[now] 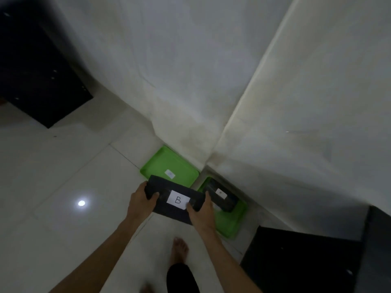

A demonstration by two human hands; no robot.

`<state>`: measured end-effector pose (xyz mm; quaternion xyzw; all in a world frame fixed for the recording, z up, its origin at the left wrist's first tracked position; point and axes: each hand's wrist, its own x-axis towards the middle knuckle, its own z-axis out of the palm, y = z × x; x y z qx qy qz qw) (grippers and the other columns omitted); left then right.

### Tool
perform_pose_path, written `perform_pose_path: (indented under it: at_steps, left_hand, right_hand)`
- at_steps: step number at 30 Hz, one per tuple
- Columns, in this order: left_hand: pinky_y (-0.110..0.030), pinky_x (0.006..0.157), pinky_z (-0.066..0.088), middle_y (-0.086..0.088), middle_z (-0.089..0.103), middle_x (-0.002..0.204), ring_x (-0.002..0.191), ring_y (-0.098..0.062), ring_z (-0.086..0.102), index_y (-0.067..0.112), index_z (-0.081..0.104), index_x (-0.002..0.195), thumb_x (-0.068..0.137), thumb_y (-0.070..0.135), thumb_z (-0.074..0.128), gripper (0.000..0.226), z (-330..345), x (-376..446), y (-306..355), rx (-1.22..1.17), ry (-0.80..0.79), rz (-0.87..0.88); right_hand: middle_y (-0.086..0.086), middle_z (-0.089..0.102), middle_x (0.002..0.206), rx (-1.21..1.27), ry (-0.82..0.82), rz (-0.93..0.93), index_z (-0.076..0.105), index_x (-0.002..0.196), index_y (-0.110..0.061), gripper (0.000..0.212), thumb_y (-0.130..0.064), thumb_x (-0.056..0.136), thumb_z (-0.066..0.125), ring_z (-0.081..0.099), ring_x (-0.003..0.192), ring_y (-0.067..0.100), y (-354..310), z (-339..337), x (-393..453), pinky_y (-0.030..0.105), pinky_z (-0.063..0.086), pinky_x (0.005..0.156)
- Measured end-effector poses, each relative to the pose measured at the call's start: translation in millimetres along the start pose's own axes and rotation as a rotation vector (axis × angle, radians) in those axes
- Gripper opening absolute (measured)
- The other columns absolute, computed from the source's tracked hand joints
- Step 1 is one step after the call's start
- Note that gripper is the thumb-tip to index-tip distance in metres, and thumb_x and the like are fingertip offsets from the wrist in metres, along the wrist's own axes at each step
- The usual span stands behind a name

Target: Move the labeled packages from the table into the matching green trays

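Note:
A dark flat package [167, 188] with a white label reading B hangs over the floor, held at both ends. My left hand [140, 200] grips its left end and my right hand [202, 212] grips its right end. Just beyond it on the floor lies a green tray [160, 163] with a small white label inside and nothing else in it. To the right lies a second green tray [230, 223], holding another dark package [224, 199] with a white label whose letter is too blurred to read.
Both trays sit on the white tiled floor against a white wall corner [209, 159]. A dark piece of furniture [302, 256] stands at the lower right, another dark object [36, 81] at the upper left. My bare foot [179, 250] is below the package.

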<state>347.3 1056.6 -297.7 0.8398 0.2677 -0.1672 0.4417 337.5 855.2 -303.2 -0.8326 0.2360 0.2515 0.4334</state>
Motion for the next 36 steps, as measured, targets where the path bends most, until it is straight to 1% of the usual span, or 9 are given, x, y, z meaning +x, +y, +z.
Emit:
perform_pose_path:
  at_steps: [6, 9, 13, 17, 20, 24, 30, 33, 36]
  left_hand:
    - [-0.05, 0.102, 0.046, -0.022, 0.054, 0.137, 0.122, -0.038, 0.054, 0.002, 0.042, 0.143, 0.092, 0.01, 0.061, 0.055, 25, 176, -43, -0.088, -0.054, -0.027]
    - [-0.047, 0.103, 0.045, -0.022, 0.056, 0.135, 0.122, -0.036, 0.055, 0.001, 0.044, 0.142, 0.092, 0.007, 0.06, 0.052, 53, 266, -73, -0.077, -0.105, 0.014]
    - [-0.042, 0.098, 0.049, -0.023, 0.059, 0.131, 0.117, -0.036, 0.059, 0.006, 0.047, 0.142, 0.089, 0.008, 0.065, 0.056, 99, 373, -122, -0.038, -0.102, 0.065]
    - [-0.03, 0.085, 0.046, -0.017, 0.062, 0.128, 0.106, -0.029, 0.061, 0.008, 0.052, 0.138, 0.087, 0.008, 0.065, 0.052, 141, 452, -159, -0.057, -0.13, 0.052]
    - [-0.027, 0.082, 0.042, -0.016, 0.062, 0.129, 0.101, -0.022, 0.059, 0.007, 0.052, 0.136, 0.085, 0.013, 0.067, 0.054, 165, 501, -182, -0.008, -0.131, 0.099]
    - [-0.03, 0.095, 0.041, -0.014, 0.054, 0.14, 0.123, -0.03, 0.054, 0.009, 0.044, 0.144, 0.085, 0.016, 0.068, 0.064, 184, 534, -192, 0.013, -0.144, 0.094]
    - [-0.037, 0.106, 0.043, -0.013, 0.059, 0.135, 0.123, -0.03, 0.057, 0.009, 0.044, 0.145, 0.082, 0.019, 0.074, 0.07, 192, 543, -195, 0.078, -0.146, 0.171]
    - [-0.03, 0.099, 0.044, -0.016, 0.062, 0.129, 0.118, -0.032, 0.06, 0.006, 0.048, 0.138, 0.082, 0.018, 0.075, 0.063, 184, 534, -189, 0.128, -0.136, 0.228]
    - [-0.038, 0.096, 0.045, -0.021, 0.057, 0.126, 0.115, -0.035, 0.057, 0.007, 0.048, 0.137, 0.085, 0.018, 0.072, 0.058, 168, 526, -177, 0.209, -0.09, 0.254]
  right_hand:
    - [0.007, 0.04, 0.157, 0.15, 0.039, -0.014, 0.021, 0.159, -0.017, 0.086, -0.038, 0.091, 0.069, 0.045, 0.141, 0.026, -5, 90, 145, 0.04, 0.04, 0.114]
    - [0.01, 0.044, 0.154, 0.198, 0.061, 0.004, 0.024, 0.157, -0.015, 0.082, -0.037, 0.092, 0.069, 0.049, 0.136, 0.029, 8, 135, 226, 0.041, 0.045, 0.11]
    - [0.015, 0.042, 0.155, 0.216, 0.123, 0.018, 0.02, 0.158, -0.008, 0.085, -0.036, 0.093, 0.067, 0.049, 0.136, 0.031, 35, 195, 330, 0.023, 0.038, 0.099]
    - [0.018, 0.048, 0.148, 0.212, 0.132, 0.033, 0.018, 0.159, -0.008, 0.086, -0.033, 0.093, 0.067, 0.058, 0.125, 0.034, 65, 242, 412, 0.032, 0.048, 0.099]
    - [0.016, 0.048, 0.148, 0.203, 0.145, 0.03, 0.023, 0.158, -0.01, 0.083, -0.034, 0.092, 0.068, 0.056, 0.127, 0.033, 81, 263, 459, 0.027, 0.045, 0.09]
    - [0.016, 0.046, 0.15, 0.229, 0.141, 0.075, 0.022, 0.158, -0.015, 0.084, -0.031, 0.091, 0.071, 0.055, 0.129, 0.035, 93, 277, 494, 0.04, 0.049, 0.1]
    - [0.021, 0.043, 0.148, 0.198, 0.181, 0.114, 0.018, 0.159, -0.021, 0.085, -0.031, 0.091, 0.07, 0.053, 0.129, 0.04, 94, 287, 505, 0.048, 0.05, 0.099]
    - [0.022, 0.039, 0.148, 0.151, 0.173, 0.147, 0.016, 0.16, -0.023, 0.082, -0.035, 0.095, 0.064, 0.052, 0.128, 0.041, 86, 282, 497, 0.047, 0.05, 0.098]
    - [0.021, 0.044, 0.143, 0.003, 0.215, 0.172, 0.034, 0.152, -0.017, 0.067, -0.04, 0.095, 0.061, 0.052, 0.127, 0.04, 79, 273, 484, 0.052, 0.05, 0.1]
